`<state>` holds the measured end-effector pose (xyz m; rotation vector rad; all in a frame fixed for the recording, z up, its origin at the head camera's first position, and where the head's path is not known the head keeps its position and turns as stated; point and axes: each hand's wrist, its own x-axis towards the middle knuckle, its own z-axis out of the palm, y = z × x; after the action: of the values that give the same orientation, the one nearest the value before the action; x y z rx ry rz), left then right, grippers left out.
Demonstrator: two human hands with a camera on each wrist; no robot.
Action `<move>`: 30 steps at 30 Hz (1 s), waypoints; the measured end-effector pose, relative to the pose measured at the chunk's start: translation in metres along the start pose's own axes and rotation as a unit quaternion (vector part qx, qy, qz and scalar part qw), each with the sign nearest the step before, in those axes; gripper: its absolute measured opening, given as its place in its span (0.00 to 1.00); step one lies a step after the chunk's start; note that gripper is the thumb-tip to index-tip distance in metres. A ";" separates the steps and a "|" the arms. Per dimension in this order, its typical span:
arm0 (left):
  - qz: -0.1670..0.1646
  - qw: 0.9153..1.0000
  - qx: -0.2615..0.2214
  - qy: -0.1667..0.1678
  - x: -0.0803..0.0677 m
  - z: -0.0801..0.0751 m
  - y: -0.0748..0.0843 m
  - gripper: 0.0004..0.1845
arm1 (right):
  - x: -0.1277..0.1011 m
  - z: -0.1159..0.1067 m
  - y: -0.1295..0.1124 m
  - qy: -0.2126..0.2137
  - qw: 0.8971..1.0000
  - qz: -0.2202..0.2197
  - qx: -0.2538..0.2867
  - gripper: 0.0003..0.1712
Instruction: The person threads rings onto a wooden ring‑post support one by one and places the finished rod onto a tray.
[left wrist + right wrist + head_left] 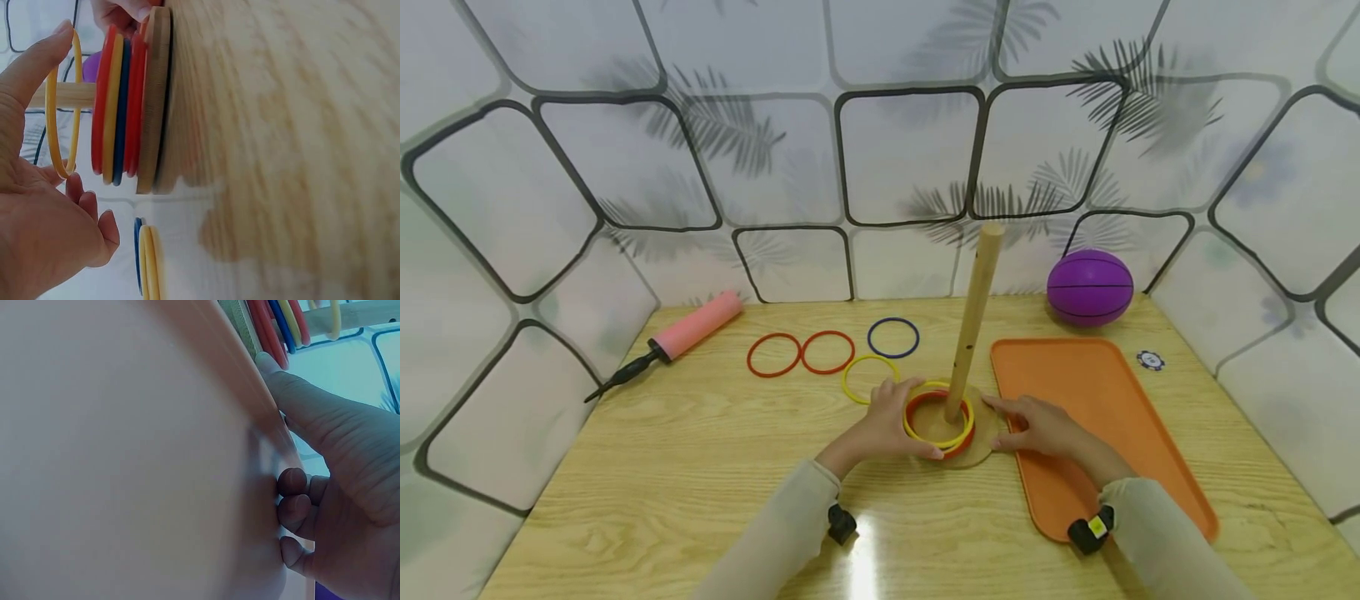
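A wooden peg (pixel 976 308) rises from a round wooden base (pixel 987 440) on the table. My left hand (pixel 883 425) pinches a yellow ring (pixel 52 128) between thumb and fingers, with the peg passing through it. In the left wrist view this ring is apart from the stack lower on the peg: a red ring (pixel 98 100) outermost, then a yellow ring (pixel 113 112), a blue ring (pixel 122 119) and more red against the base. My right hand (pixel 1037 427) holds the base's right edge with thumb and index finger, its other fingers over the tray's rim.
Behind my left hand lie two red rings (pixel 774 335), a blue ring (pixel 892 319) and yellow (pixel 847 367). A pink hand pump (pixel 696 327) lies far left. On the right are an orange tray (pixel 1097 400), a purple ball (pixel 1090 287) and a poker chip (pixel 1150 360).
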<state>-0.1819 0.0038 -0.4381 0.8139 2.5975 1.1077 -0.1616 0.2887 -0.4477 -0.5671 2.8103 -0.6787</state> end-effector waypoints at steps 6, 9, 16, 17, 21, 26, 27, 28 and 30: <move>0.004 1.000 0.004 0.009 -0.002 0.006 -0.005 0.55 | 0.000 0.000 -0.001 0.000 1.000 -0.002 -0.004 0.44; 0.007 1.000 0.000 0.015 -0.002 0.008 -0.008 0.55 | 0.000 0.000 -0.001 0.001 1.000 -0.002 -0.005 0.44; -0.019 1.000 -0.022 -0.010 -0.009 -0.002 -0.017 0.56 | 0.000 0.000 -0.002 -0.006 1.000 0.007 0.001 0.44; -0.021 0.999 -0.022 -0.010 -0.010 -0.004 -0.019 0.56 | 0.000 0.000 -0.002 -0.006 1.000 0.007 0.003 0.44; -0.030 0.999 -0.026 -0.002 -0.016 -0.013 -0.025 0.56 | 0.000 0.000 -0.001 -0.008 1.000 0.007 0.006 0.44; -0.046 0.998 -0.033 0.010 -0.022 -0.028 -0.030 0.56 | 0.001 0.000 -0.002 -0.008 1.000 0.002 0.003 0.44; -0.050 0.998 -0.033 0.014 -0.023 -0.031 -0.031 0.55 | 0.001 0.000 -0.002 -0.008 1.000 0.001 0.003 0.45; -0.053 0.998 -0.034 0.019 -0.024 -0.034 -0.032 0.55 | 0.001 0.000 -0.002 -0.007 1.000 0.001 0.001 0.45; -0.059 0.997 -0.035 0.030 -0.026 -0.040 -0.034 0.54 | 0.001 0.000 -0.003 -0.009 1.000 0.001 0.003 0.45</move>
<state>-0.1896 -0.0539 -0.4352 0.6143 2.6016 1.1981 -0.1613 0.2863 -0.4461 -0.5655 2.7923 -0.6771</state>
